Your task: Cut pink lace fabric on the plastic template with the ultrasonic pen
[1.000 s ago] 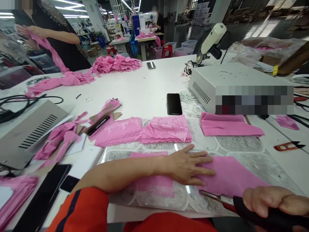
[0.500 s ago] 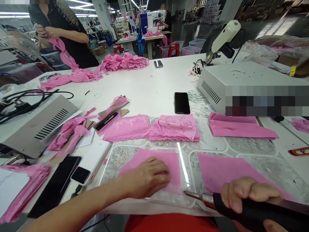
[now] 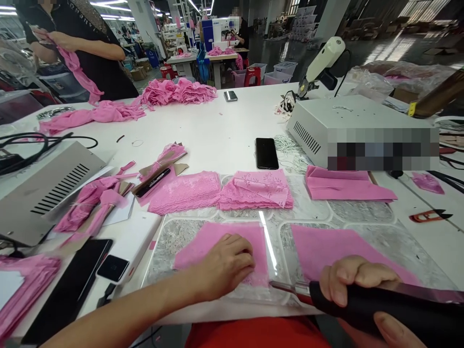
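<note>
My left hand [image 3: 226, 266] rests on a pink fabric piece [image 3: 213, 237], its fingers curled together and pressing down near the right side. A paler lacy strip shows along the fabric's lower edge, partly under the hand. My right hand [image 3: 362, 285] is wrapped round the thick black handle of a hand-held tool [image 3: 348, 302] with a slim metal tip. That tip points left and sits close to the fabric's lower right corner; whether it touches cannot be made out. Beneath the right hand lies a second pink fabric piece [image 3: 326, 246], partly covered.
Stacks of pink lace [image 3: 184, 191] and a folded pink cloth [image 3: 344, 186] lie behind the mat. A black phone [image 3: 267, 153], a grey box [image 3: 362, 111] and orange snips [image 3: 429, 215] are beyond. At left are a power bank [image 3: 137, 241] and another grey box [image 3: 47, 193]. A person [image 3: 79, 48] handles pink fabric.
The view has shifted slightly, bringing the orange snips fully into sight. My left fingers are curled a little more on the fabric. The tool tip stays near the corner.
</note>
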